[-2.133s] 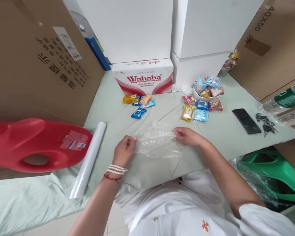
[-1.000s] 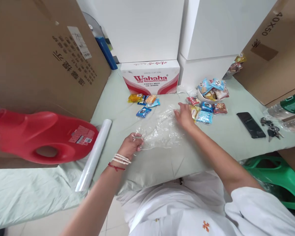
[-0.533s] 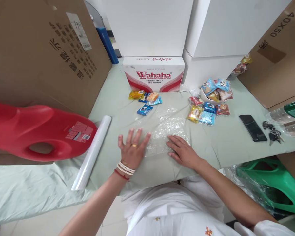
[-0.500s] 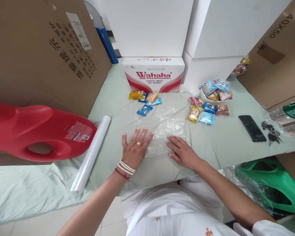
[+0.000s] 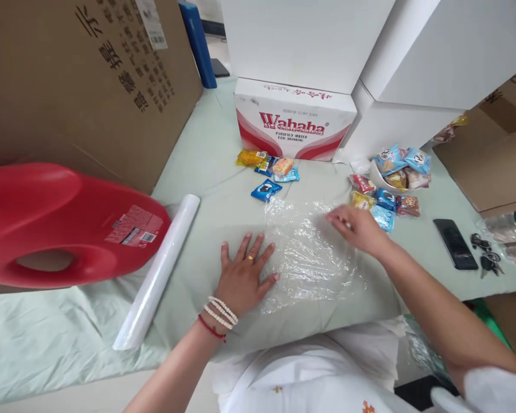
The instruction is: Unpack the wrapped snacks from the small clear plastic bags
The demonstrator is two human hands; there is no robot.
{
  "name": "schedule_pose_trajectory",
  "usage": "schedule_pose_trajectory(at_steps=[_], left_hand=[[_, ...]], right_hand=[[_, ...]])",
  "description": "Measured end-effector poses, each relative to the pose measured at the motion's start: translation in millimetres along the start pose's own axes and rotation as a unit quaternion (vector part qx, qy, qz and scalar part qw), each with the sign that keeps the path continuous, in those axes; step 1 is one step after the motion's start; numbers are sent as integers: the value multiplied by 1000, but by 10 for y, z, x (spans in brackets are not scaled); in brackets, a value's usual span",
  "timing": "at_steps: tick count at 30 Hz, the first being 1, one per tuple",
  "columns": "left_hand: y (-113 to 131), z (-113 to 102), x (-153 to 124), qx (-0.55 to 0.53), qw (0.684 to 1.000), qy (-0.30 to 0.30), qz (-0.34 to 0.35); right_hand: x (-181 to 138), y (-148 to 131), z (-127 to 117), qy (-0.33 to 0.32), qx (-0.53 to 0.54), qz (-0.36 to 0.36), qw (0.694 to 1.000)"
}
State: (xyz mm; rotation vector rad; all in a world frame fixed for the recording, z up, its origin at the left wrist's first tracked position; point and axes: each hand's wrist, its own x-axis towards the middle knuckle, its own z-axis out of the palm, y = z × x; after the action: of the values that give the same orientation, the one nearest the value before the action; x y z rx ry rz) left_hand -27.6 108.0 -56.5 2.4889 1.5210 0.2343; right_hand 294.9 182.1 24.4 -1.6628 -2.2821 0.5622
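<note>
A crinkled sheet of clear plastic wrap (image 5: 312, 255) lies flat on the pale green tablecloth (image 5: 206, 172) in front of me. My left hand (image 5: 245, 276) rests open, fingers spread, on the sheet's left edge. My right hand (image 5: 356, 225) reaches across to the sheet's far right corner, fingers stretched flat and slightly blurred, beside several snack packets (image 5: 384, 202). A white bowl (image 5: 380, 178) heaped with more snack packets stands just beyond. A roll of plastic wrap (image 5: 159, 272) lies to the left of my left hand.
A red plastic jug (image 5: 64, 223) lies at the left. A Wahaha box (image 5: 294, 123) and white boxes stand at the back, with small packets (image 5: 269, 172) before it. Cardboard boxes flank both sides. A black phone (image 5: 456, 244) and keys (image 5: 484, 252) lie at right.
My right hand moved from the sheet's near edge out to its far right corner. My left hand stayed pressed flat on the left edge. The view shifted closer and leftward.
</note>
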Motion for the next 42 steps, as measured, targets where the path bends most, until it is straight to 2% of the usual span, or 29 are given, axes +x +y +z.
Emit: schedule_pose_trajectory(at_steps=[3, 5, 7, 10, 14, 16, 18, 20, 22, 24, 27, 30, 35, 37, 40, 42], left_hand=[[-14, -5, 6, -1, 1000, 0, 1], [-21, -6, 6, 0, 1000, -2, 3], [-25, -6, 4, -1, 1000, -4, 3], [-27, 0, -1, -5, 1000, -6, -1], [-31, 22, -8, -14, 1000, 3, 0], [-29, 31, -12, -16, 1000, 7, 0], [-22, 33, -16, -15, 1000, 8, -2], [-8, 29, -22, -12, 1000, 4, -5], [10, 22, -29, -6, 1000, -1, -10], [29, 16, -34, 5, 1000, -7, -14], [50, 13, -36, 22, 1000, -14, -17], [58, 16, -31, 34, 999, -20, -17], [64, 15, -17, 47, 998, -23, -19], [68, 14, -13, 50, 998, -24, -21], [63, 18, -7, 50, 998, -20, -21], [52, 28, -7, 48, 998, -20, -21]], right_hand=[[1065, -112, 82, 44, -103, -24, 993], [1633, -189, 202, 42, -167, -46, 984], [2013, -250, 307, 6, -217, -55, 975], [2222, -265, 356, -9, -240, -55, 969], [1981, -144, 192, 105, -169, -43, 979], [1692, -89, 63, 162, -131, -36, 977], [1304, -91, -30, 186, -125, -32, 974], [842, -162, -32, 169, -152, -21, 974], [365, -287, 82, 127, -195, -1, 973], [-55, -427, 278, 62, -228, 10, 972], [-434, -573, 564, -44, -218, -41, 974], [-475, -566, 679, -69, -161, -90, 980], [-254, -386, 604, -99, -91, -41, 990], [-220, -337, 572, -92, -75, -41, 992], [-246, -272, 557, -60, -43, -79, 994], [-280, -212, 566, -60, -26, -101, 993]])
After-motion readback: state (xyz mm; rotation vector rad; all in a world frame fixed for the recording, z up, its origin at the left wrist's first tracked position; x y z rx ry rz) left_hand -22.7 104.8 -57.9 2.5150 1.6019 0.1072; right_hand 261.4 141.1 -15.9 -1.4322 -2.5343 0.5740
